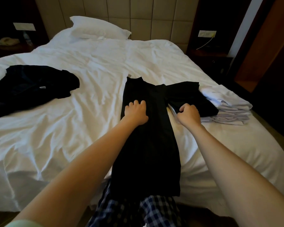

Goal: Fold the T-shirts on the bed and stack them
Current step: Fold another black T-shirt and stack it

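Note:
A black T-shirt [146, 145] lies lengthwise on the white bed [72, 128], folded into a long narrow strip whose lower end hangs over the bed's near edge. My left hand [135, 113] rests on the strip's upper part with curled fingers pressing the cloth. My right hand [188, 114] pinches the edge of the shirt's right sleeve [187, 94], which sticks out sideways. To the right, a stack of folded white shirts [228, 110] sits partly under the black sleeve. A loose pile of dark T-shirts [28, 89] lies at the bed's left.
A white pillow [97, 28] leans at the padded headboard. Dark nightstands stand on both sides of the bed, the right one [211, 61] with a wall socket and cable above it. My checked trousers [138, 212] touch the bed's near edge.

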`<state>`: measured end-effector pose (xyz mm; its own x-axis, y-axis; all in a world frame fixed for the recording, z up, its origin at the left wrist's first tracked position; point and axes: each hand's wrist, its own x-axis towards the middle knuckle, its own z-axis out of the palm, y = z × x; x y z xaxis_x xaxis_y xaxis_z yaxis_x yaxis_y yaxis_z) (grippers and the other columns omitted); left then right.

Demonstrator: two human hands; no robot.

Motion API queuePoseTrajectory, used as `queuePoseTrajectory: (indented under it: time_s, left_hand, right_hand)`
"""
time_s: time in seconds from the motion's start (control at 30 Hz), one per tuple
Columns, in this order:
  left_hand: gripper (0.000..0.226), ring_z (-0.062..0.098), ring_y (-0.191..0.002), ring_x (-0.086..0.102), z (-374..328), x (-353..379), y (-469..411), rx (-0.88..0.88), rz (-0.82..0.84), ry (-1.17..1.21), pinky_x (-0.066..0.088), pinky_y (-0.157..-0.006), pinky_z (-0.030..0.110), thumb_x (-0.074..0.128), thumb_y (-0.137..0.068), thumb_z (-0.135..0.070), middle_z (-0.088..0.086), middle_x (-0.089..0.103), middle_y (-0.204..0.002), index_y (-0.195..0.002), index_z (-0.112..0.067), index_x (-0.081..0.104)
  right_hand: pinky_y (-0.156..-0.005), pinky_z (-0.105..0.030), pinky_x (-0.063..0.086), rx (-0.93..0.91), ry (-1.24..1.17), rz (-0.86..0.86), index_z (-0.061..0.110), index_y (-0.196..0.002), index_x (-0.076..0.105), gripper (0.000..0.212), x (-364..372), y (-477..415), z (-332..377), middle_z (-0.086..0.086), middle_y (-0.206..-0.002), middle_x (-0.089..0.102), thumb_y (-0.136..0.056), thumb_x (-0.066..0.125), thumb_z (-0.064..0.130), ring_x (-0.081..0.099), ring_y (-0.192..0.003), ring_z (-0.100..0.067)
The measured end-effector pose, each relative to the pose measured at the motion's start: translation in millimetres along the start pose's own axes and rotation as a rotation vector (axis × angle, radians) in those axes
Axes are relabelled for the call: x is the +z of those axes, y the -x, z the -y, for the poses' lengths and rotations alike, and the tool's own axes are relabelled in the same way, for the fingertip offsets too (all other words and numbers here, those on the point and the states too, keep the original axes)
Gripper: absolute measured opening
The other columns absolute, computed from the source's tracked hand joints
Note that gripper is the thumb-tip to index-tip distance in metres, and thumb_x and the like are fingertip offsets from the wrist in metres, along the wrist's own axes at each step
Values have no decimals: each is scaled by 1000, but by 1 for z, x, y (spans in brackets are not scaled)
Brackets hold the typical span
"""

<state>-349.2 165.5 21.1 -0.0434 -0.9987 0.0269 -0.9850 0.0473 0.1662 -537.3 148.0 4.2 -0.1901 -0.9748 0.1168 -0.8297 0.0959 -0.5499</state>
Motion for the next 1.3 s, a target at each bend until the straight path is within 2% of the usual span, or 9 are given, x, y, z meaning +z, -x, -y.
queuePoseTrajectory:
  time_s: [0.1,0.2,0.37,0.47,0.6,0.77,1.03,1.23,1.3]
  left_hand:
    - [54,35,-126,38,-7,-7,-26,34,25,-45,33,-103,41,55,-90,-27,16,38,-137,-138,-11,35]
    - [54,36,-128,36,-13,-10,-50,57,47,-32,33,-104,42,54,-91,-28,17,37,-139,-138,-11,35]
    - [48,34,-126,38,-20,1,-87,88,106,55,34,-102,42,54,-91,-28,15,38,-137,-134,-14,39]
    - [47,33,-125,40,-20,12,-107,68,165,159,37,-103,42,55,-91,-28,13,39,-136,-134,-16,41]
    - [42,27,-116,49,-15,31,-135,23,209,356,43,-100,40,59,-89,-26,10,45,-130,-128,-16,47]
    - [33,20,-107,56,-7,42,-165,-52,161,632,44,-87,26,59,-89,-16,7,56,-117,-121,-11,53]
    - [38,11,-78,52,15,38,-207,-238,118,1073,43,-63,21,48,-94,-11,3,57,-100,-132,-12,47]
    - [51,11,-73,49,61,48,-225,-433,145,1257,42,-65,24,34,-95,1,0,51,-88,-143,-13,32]
    - [37,14,-69,48,76,55,-224,-504,113,1335,40,-60,24,29,-92,4,4,50,-87,-119,-10,50]
  right_hand:
    - [-73,-35,45,24,-17,-6,5,-87,58,9,-6,-30,-1,-15,-102,51,-84,50,3,53,-92,-34]
    - [-46,-28,22,131,-108,0,15,-58,31,32,-7,-64,-4,-8,-65,26,-82,48,4,28,-53,-20]
    - [-51,-29,34,411,-328,-80,9,-88,46,15,-2,-116,-21,-21,-88,42,-85,56,20,48,-76,-31]
    - [-77,-38,44,498,-499,-76,-4,-132,43,50,-1,-137,-23,-23,-129,49,-88,57,16,51,-115,-37]
    - [-91,-36,46,665,-878,-77,1,-138,38,54,2,-161,-25,-17,-137,45,-88,60,7,46,-123,-33]
    - [-47,-24,41,740,-968,34,9,-127,50,48,10,-182,-18,-10,-106,54,-83,67,16,54,-75,-19]
    - [-71,-30,40,95,-446,-157,7,-92,57,8,32,-213,64,-10,-88,58,-88,52,12,58,-97,-30]
    - [-86,-18,38,-301,-298,265,11,-128,57,44,88,-206,122,-8,-123,62,-85,64,21,55,-115,-19]
    - [-87,-19,38,-274,-333,432,15,-129,57,46,102,-204,126,-5,-118,63,-86,64,31,56,-111,-17]
